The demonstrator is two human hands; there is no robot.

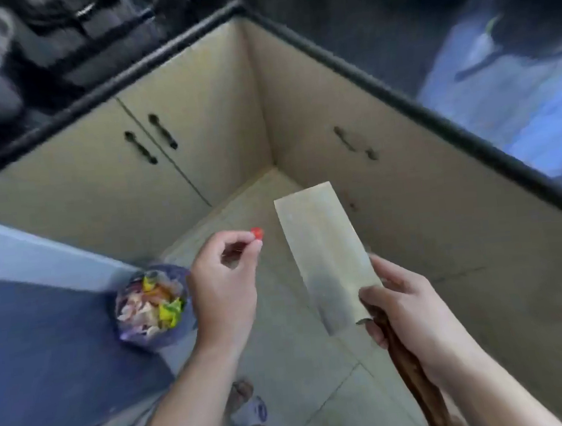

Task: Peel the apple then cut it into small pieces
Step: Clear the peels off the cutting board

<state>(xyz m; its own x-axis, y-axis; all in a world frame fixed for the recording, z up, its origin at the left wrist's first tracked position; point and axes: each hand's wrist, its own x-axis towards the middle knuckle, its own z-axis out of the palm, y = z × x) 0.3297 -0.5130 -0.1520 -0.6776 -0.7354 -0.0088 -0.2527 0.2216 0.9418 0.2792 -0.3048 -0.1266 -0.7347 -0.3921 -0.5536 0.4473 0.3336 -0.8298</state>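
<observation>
A small red scrap sits pinched at the fingertips of the left hand, just left of a pale, dull-silver cleaver blade whose handle is reddish-brown wood, held in the right hand. Left of the blade, a purple-blue bin bag shows yellow, green, orange and white scraps. Behind the blade, beige cabinet doors carry 3 black handles under a black countertop edge. Beneath the blade, the floor tiles are pale beige.
</observation>
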